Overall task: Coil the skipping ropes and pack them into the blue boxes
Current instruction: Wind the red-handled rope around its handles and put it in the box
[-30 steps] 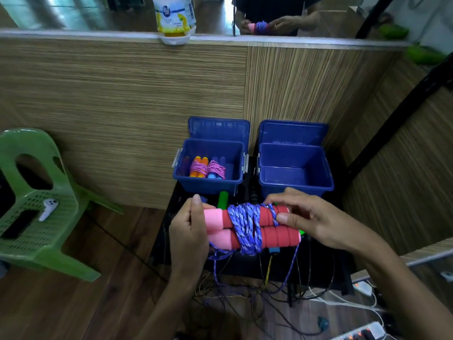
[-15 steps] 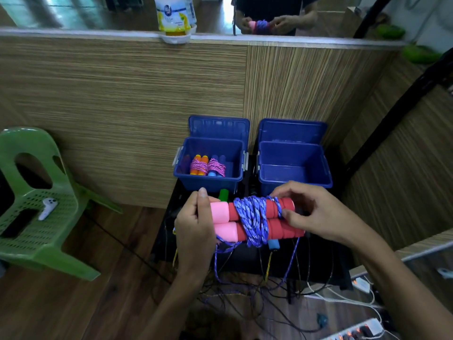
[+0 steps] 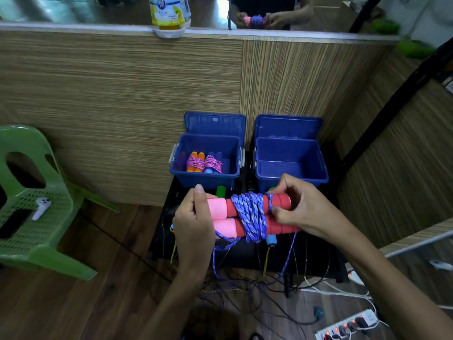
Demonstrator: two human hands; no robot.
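Rope (image 3: 250, 214) purple, wound rnd red-pink handles (image 3: 245, 217).

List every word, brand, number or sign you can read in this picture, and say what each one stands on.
No text can be read for certain.
Bottle on the partition ledge: a blue round logo and print on a white and yellow label, too blurred to read.
Power strip on the floor: red lit switches, no legible marking.
Blue boxes, skipping rope handles and green chair: no lettering shows.
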